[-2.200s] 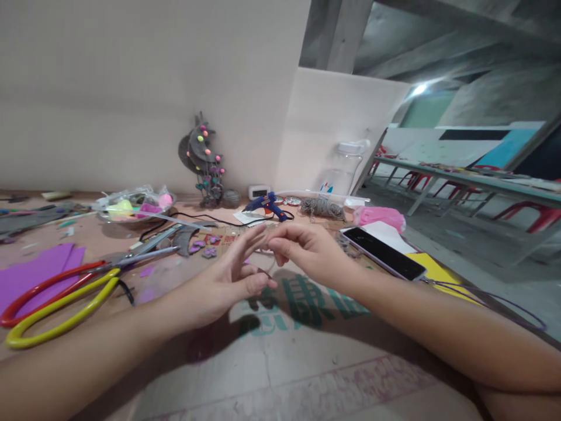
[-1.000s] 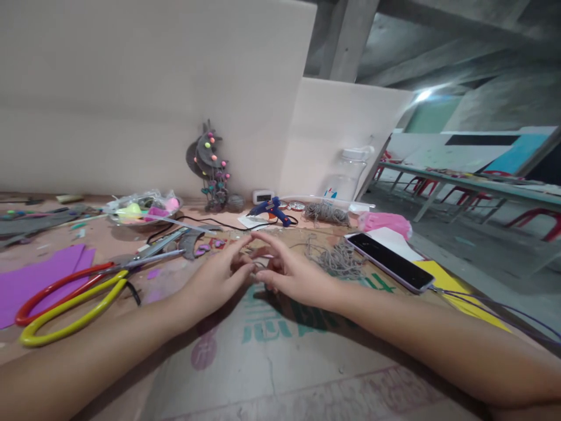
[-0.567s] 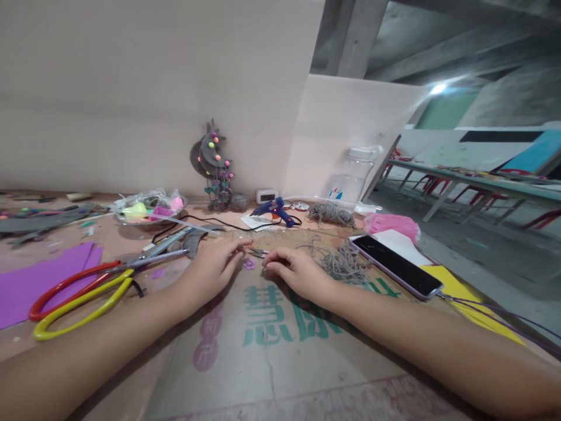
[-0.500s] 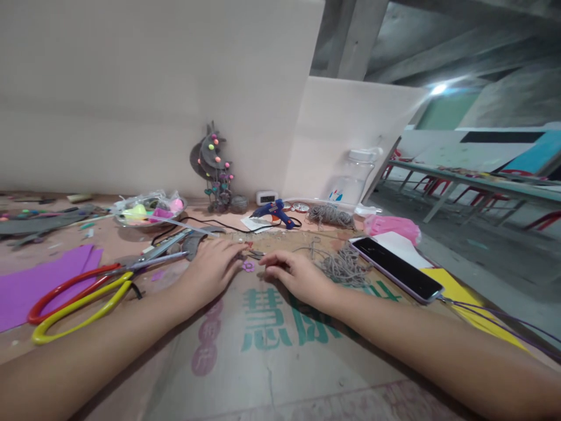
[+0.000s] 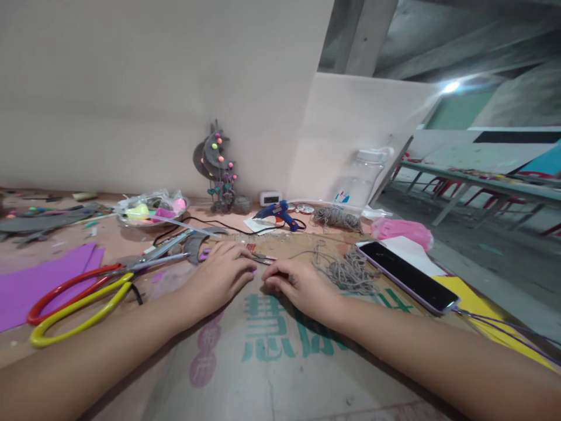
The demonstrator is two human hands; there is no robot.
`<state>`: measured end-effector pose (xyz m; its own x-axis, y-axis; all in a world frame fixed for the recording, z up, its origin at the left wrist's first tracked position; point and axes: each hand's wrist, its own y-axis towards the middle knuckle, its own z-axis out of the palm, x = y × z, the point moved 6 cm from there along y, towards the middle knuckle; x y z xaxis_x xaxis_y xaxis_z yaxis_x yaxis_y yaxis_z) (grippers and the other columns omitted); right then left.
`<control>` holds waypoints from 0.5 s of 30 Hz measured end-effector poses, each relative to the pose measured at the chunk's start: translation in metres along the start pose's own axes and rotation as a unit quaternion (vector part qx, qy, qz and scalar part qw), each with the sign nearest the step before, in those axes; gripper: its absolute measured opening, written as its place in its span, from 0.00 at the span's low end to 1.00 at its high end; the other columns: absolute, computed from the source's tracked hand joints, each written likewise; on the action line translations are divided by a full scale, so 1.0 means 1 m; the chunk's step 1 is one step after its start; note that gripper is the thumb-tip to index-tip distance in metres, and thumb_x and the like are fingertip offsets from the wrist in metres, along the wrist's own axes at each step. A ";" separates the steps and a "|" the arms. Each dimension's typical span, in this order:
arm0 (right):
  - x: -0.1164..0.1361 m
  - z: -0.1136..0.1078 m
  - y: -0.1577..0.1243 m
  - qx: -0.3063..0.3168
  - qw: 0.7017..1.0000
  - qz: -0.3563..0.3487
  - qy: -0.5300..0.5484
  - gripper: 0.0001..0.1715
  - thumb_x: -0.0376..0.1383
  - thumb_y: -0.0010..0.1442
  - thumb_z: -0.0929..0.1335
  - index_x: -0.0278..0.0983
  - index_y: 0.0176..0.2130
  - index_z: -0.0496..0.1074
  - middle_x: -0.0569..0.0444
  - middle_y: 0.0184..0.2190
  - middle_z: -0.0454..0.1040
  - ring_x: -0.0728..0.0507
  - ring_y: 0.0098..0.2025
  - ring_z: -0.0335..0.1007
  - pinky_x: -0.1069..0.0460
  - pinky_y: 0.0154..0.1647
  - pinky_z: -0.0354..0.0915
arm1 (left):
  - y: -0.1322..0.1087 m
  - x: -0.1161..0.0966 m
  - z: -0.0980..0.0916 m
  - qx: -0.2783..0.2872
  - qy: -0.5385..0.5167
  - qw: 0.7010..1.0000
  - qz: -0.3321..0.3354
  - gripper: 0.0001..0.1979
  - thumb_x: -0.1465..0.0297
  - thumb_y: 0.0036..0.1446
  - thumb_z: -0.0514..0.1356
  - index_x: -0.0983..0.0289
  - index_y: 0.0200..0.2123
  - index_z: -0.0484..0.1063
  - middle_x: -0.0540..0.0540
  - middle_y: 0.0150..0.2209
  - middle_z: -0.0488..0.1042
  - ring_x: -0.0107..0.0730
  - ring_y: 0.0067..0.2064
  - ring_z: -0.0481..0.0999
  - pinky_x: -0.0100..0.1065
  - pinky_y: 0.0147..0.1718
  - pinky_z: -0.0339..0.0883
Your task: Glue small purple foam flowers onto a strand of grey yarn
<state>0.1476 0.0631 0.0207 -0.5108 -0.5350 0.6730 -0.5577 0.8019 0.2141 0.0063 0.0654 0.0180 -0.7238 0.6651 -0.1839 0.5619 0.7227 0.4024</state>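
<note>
Both my hands rest on a printed cardboard sheet [image 5: 272, 351], fingertips nearly meeting. My left hand [image 5: 221, 275] is curled, knuckles up, with its fingertips down on a small purple foam flower [image 5: 253, 271], of which only a sliver shows. My right hand [image 5: 298, 283] is also curled, its fingers pressed together on the cardboard; what they hold, if anything, is hidden. Small metal snips [image 5: 263, 258] lie just beyond the two hands. A tangle of grey string [image 5: 350, 272] lies right beside my right hand.
Large scissors with red and yellow handles [image 5: 74, 298] lie at the left, next to purple foam sheets [image 5: 35, 280]. A phone [image 5: 407, 276] lies at the right on a yellow sheet [image 5: 482, 304]. Behind stand a blue glue gun [image 5: 276, 211], a pom-pom bowl [image 5: 151, 210], a plastic jar [image 5: 363, 175] and a grey ornament [image 5: 217, 166].
My hands came down from mid-air onto the cardboard. The purple flower lay bare between them half a second ago; my left fingertips now cover most of it.
</note>
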 end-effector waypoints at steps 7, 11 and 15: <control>-0.008 -0.003 0.001 -0.030 0.999 -0.014 0.004 0.13 0.34 0.58 0.65 0.40 0.43 0.73 0.55 0.36 0.78 0.48 0.35 0.74 0.54 0.38 0.66 | -0.002 -0.004 -0.006 -0.017 -0.039 0.999 -0.023 0.07 0.66 0.58 0.56 0.61 0.35 0.72 0.54 0.37 0.74 0.39 0.42 0.70 0.41 0.43 0.60; -0.002 -0.009 -0.002 -0.050 0.996 -0.054 -0.056 0.11 0.33 0.58 0.65 0.41 0.39 0.76 0.56 0.35 0.79 0.47 0.36 0.74 0.53 0.39 0.65 | -0.006 -0.011 -0.011 -0.024 -0.091 0.993 -0.070 0.07 0.67 0.57 0.56 0.60 0.36 0.72 0.52 0.35 0.76 0.37 0.38 0.73 0.38 0.39 0.62; 0.006 -0.013 -0.004 -0.082 0.988 -0.105 -0.074 0.09 0.32 0.59 0.65 0.39 0.37 0.75 0.54 0.33 0.77 0.48 0.36 0.72 0.54 0.39 0.64 | -0.008 -0.010 -0.011 -0.040 -0.201 0.973 -0.106 0.08 0.69 0.57 0.56 0.60 0.39 0.73 0.51 0.38 0.77 0.34 0.40 0.74 0.33 0.40 0.65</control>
<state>0.1548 0.0596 0.0331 -0.4909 -0.7181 0.4933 -0.5552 0.6942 0.4580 0.0044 0.0508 0.0262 -0.5954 0.5341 -0.6002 0.3729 0.8454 0.3824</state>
